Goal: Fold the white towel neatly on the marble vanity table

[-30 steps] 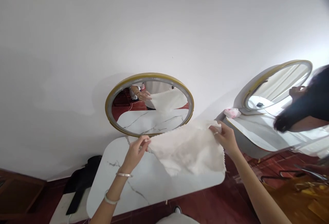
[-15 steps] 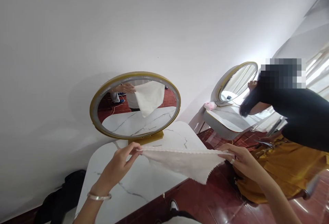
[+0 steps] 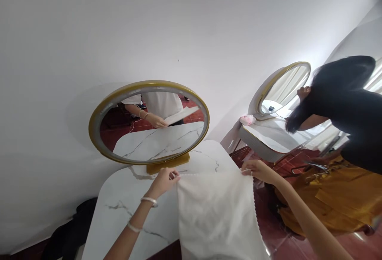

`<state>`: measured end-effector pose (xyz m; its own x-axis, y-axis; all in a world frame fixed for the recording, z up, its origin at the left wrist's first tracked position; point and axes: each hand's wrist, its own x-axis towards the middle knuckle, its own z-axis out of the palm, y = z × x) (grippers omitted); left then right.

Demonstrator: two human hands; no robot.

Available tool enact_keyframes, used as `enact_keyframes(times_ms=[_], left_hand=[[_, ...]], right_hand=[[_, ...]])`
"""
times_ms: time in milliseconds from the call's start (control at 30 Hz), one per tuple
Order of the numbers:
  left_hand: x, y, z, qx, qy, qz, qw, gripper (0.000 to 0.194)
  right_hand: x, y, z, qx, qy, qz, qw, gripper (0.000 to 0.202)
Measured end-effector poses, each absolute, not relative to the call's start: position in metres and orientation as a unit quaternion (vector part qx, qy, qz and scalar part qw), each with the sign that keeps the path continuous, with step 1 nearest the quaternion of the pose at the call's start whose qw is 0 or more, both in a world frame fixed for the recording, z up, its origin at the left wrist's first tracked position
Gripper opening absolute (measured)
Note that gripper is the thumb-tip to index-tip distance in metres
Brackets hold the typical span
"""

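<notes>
The white cloth (image 3: pixel 221 216) hung in the bottom centre of the frame, its top edge stretched between two hands and its lower end running out of the picture. The left hand (image 3: pixel 163 181), just left of the cloth, had its thumb and fingertips brought together on the upper left corner. The right hand (image 3: pixel 260 170), right of centre, pinched the upper right corner between thumb and fingers. Two pale bangles (image 3: pixel 149 200) circled the left arm, apart from each other. The cloth's right edge was scalloped.

Behind and below it lay a white table (image 3: pixel 110 200) with grey veins, over a red floor (image 3: pixel 286 238); a black item (image 3: pixel 65 228), hard to make out, was in the lower left. An oval mirror (image 3: pixel 155 130) in a gold frame stood on the table's far part, left of centre, and reflected a hand with the cloth.

In the lower right, ochre fabric (image 3: pixel 337 208) was spread. Above it a person (image 3: pixel 352 100) in black leaned left, one hand raised near a second mirror (image 3: pixel 286 86). That mirror stood on a smaller table (image 3: pixel 274 136), with a pink packet (image 3: pixel 247 120) beside its base. A pale wall (image 3: pixel 167 21) filled the upper frame.
</notes>
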<state>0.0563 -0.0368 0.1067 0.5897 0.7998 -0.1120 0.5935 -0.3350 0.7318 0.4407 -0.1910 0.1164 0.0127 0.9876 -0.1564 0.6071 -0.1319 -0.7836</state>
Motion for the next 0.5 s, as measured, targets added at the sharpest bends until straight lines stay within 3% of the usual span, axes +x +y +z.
enact_keyframes(times_ms=[167, 333, 500], left_hand=[[0.118, 0.0, 0.051, 0.77, 0.506, 0.185, 0.342, 0.015], [0.153, 0.014, 0.023, 0.754, 0.551, 0.222, 0.28, 0.027], [0.159, -0.021, -0.017, 0.757, 0.571, 0.233, 0.218, 0.04]], right_hand=[[0.489, -0.109, 0.05, -0.684, -0.577, 0.383, 0.232, 0.034], [0.523, -0.039, 0.015, -0.667, -0.601, 0.403, 0.179, 0.027], [0.539, 0.005, -0.011, -0.678, -0.632, 0.333, 0.173, 0.018]])
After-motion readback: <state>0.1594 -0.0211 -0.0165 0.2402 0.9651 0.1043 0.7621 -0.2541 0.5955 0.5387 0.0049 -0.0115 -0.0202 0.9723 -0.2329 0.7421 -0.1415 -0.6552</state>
